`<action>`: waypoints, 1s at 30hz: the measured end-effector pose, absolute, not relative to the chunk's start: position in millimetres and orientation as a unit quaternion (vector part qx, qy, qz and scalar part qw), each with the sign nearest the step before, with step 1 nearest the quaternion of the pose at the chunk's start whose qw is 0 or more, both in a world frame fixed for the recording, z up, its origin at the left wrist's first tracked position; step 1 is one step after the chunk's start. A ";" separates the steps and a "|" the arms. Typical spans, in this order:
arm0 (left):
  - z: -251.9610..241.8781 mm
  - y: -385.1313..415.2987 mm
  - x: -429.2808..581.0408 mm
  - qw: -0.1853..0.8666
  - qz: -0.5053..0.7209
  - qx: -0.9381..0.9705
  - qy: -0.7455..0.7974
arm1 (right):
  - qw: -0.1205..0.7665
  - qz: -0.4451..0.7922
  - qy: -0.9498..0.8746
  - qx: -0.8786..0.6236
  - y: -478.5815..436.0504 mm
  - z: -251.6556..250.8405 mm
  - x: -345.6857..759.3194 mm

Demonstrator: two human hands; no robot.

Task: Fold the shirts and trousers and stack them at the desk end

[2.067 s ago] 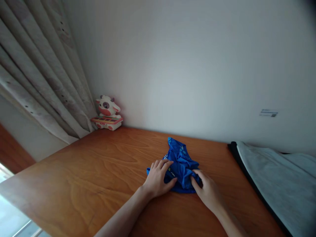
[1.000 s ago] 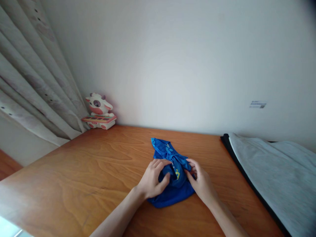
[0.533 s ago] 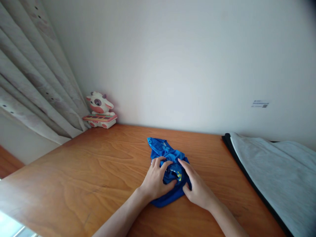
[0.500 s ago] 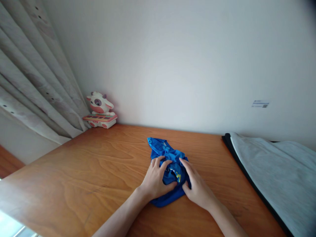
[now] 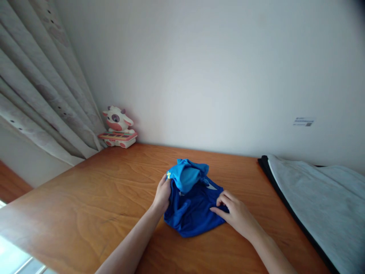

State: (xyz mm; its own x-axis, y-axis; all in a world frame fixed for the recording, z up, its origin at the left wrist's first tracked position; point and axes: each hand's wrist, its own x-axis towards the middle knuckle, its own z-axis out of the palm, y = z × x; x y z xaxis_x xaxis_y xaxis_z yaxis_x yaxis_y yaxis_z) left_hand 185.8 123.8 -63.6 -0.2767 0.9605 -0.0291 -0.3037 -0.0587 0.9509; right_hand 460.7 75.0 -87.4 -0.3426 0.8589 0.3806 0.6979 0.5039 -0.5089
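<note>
A crumpled blue garment (image 5: 196, 217) lies on the wooden table in front of me. Its lower part is dark blue and spread fairly flat, while a lighter blue part (image 5: 186, 177) is bunched on top at the far side, with a small yellow print at its left. My left hand (image 5: 162, 196) is closed round the garment's left edge, its fingertips partly hidden by cloth. At the right edge my right hand (image 5: 232, 209) has curled fingers and the thumb on the fabric, gripping it loosely. I cannot tell exactly what kind of garment it is.
A cow-shaped toy keyboard (image 5: 118, 129) stands at the table's back left corner, near a pale curtain (image 5: 48, 87). On the right lies a grey cloth (image 5: 319, 198) over something black-edged. A white wall (image 5: 199, 76) with a small label (image 5: 303, 121) rises behind the table (image 5: 108, 198).
My hands have moved apart, the left one to the garment's left edge. The bunched blue cloth has been opened out, showing more of its dark blue part, with the lighter part pushed back.
</note>
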 end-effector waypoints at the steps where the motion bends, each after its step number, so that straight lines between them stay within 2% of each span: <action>1: -63.2 127.8 180.3 0.495 0.652 0.308 0.485 | 0.300 0.131 -0.812 -0.484 74.6 -85.4 461.6; 4: -62.8 138.8 159.4 0.468 0.674 0.265 0.506 | 0.285 0.142 -0.807 -0.498 74.4 -82.8 464.1; 7: -66.8 148.1 137.7 0.390 0.682 0.285 0.549 | 0.276 0.152 -0.810 -0.494 74.6 -82.7 467.3; 12: -71.0 148.5 124.4 0.125 0.606 0.452 0.642 | 0.285 0.060 -0.803 -0.520 71.6 -79.4 467.5; 16: -63.0 130.9 140.3 -0.041 0.471 0.676 0.566 | 0.331 0.034 -0.795 -0.507 67.7 -74.6 459.6; 19: -62.6 119.2 152.9 -0.061 0.325 0.779 0.533 | 0.316 0.060 -0.823 -0.468 67.6 -75.8 456.0; 22: -67.3 115.0 157.2 -0.051 0.215 0.795 0.564 | 0.275 0.028 -0.841 -0.465 72.3 -83.7 459.6; 27: -52.0 110.4 160.1 -0.054 0.138 0.771 0.619 | 0.257 -0.150 -0.770 -0.565 82.4 -94.4 476.5; 30: -32.8 103.0 167.3 0.019 0.117 0.759 0.640 | 0.276 -0.183 -0.731 -0.597 82.7 -91.0 480.5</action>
